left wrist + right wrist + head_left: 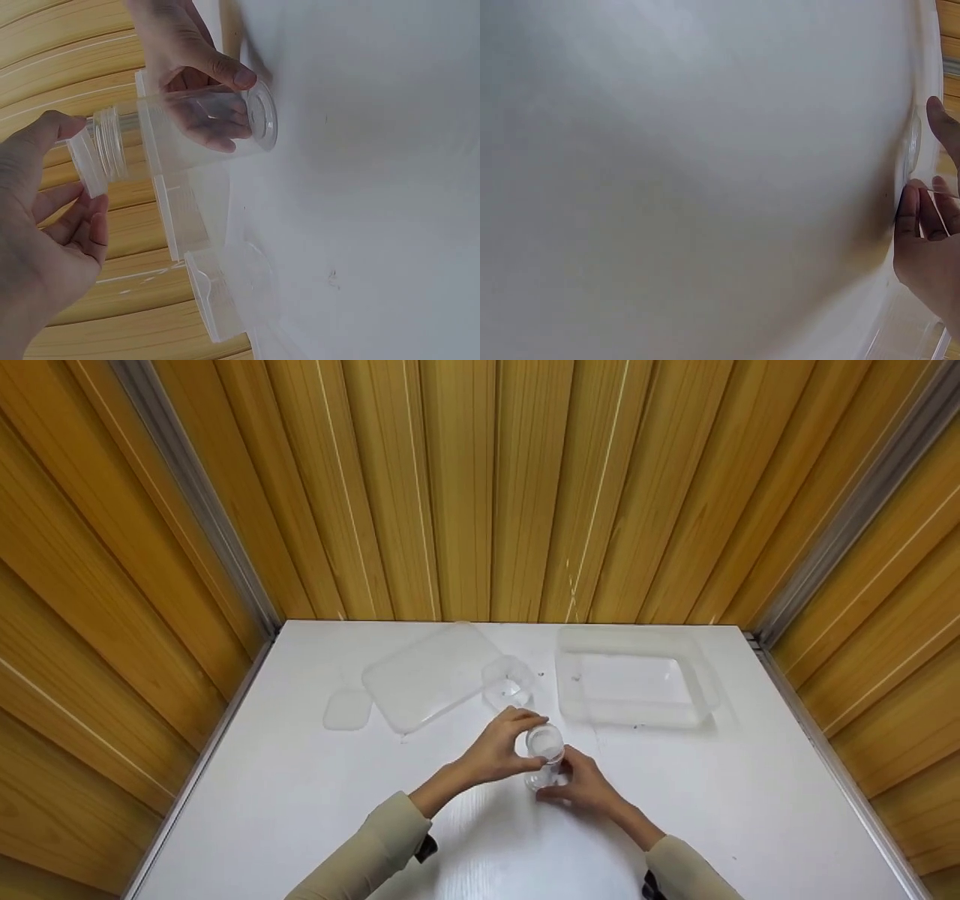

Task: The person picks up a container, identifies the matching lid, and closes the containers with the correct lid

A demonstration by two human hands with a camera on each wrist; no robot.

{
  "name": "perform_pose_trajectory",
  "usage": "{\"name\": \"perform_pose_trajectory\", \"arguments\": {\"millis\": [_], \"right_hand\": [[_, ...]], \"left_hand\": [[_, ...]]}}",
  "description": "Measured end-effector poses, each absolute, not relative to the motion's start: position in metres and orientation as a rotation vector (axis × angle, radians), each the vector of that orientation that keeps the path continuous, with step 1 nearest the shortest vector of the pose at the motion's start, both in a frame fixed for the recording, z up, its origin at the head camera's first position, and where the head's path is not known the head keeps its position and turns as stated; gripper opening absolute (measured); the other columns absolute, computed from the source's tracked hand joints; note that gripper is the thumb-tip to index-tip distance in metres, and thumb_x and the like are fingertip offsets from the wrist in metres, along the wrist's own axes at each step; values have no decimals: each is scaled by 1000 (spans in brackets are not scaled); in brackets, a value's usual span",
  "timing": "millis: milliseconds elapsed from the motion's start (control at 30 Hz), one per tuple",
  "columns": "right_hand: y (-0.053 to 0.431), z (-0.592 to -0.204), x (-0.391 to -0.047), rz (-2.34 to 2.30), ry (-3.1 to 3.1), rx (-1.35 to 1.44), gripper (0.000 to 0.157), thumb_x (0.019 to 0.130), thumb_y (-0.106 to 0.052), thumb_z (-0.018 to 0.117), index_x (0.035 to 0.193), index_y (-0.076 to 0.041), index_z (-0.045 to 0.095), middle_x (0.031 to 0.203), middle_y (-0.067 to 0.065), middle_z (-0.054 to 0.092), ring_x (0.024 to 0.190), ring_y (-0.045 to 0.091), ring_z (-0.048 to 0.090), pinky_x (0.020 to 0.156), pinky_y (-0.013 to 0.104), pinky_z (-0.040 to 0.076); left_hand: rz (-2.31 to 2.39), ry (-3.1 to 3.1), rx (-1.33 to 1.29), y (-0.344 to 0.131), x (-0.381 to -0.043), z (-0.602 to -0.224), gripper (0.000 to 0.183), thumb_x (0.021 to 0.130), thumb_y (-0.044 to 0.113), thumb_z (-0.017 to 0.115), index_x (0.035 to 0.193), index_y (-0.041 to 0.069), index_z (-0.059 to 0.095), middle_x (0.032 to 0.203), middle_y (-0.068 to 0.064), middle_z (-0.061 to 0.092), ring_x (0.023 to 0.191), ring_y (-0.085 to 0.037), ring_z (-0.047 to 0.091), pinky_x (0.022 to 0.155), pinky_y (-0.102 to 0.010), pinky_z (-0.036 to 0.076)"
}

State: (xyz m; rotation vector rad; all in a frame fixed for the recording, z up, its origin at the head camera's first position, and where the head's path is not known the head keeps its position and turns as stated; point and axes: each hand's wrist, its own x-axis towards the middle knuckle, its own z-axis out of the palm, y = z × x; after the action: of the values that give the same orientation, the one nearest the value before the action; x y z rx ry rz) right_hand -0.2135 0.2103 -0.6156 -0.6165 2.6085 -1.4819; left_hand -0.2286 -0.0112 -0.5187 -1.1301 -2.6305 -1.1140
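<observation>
A clear plastic jar [161,142] with a threaded neck stands upright on the white table, near the front middle in the head view. My left hand [495,748] pinches a translucent white lid [88,163] by its edge, thumb on one side and fingers on the other. In the left wrist view the lid sits at the jar's mouth, with the neck threads showing below it. Lower down, my right hand [589,786] grips the jar's body near its base. The right wrist view catches the jar's base [913,146] beside the right fingers at the frame's edge.
Behind the hands stands a small translucent octagonal container [491,682]. A large rectangular translucent box [566,690] is at the back right. Flat on the table lie a big rectangular lid [427,679] and a small squarish lid [347,710]. Wood-look panels [480,495] enclose the table.
</observation>
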Motion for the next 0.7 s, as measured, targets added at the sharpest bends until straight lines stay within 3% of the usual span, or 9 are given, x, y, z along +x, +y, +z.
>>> {"name": "perform_pose_trajectory", "arguments": {"millis": [333,500,700], "right_hand": [[212,-619,-208,-1571,2548,-603,60,75,-11,91,125,3,61,115,16,69,104,30,69,89,33,59],[215,-622,-205,-1512,2574,-588,64,75,-14,91,128,5,60,120,16,68,104,23,69,89,31,59],[211,-620,-215,-1492,2619,-641,60,75,-16,92,123,4,62,116,16,70,100,20,70,86,28,58]], "left_hand": [[-1151,-2652,-1171,-4,-227,-528,60,80,16,84,134,-1,64,131,-12,69,119,-24,59,106,-36,48],[-1131,-2719,-1181,0,-225,-531,60,83,17,82,137,0,62,135,-11,67,122,-20,56,119,-42,39],[-1085,-2702,-1176,-5,-230,-526,60,83,16,82,137,0,62,136,-12,67,121,-22,57,108,-34,47]]}}
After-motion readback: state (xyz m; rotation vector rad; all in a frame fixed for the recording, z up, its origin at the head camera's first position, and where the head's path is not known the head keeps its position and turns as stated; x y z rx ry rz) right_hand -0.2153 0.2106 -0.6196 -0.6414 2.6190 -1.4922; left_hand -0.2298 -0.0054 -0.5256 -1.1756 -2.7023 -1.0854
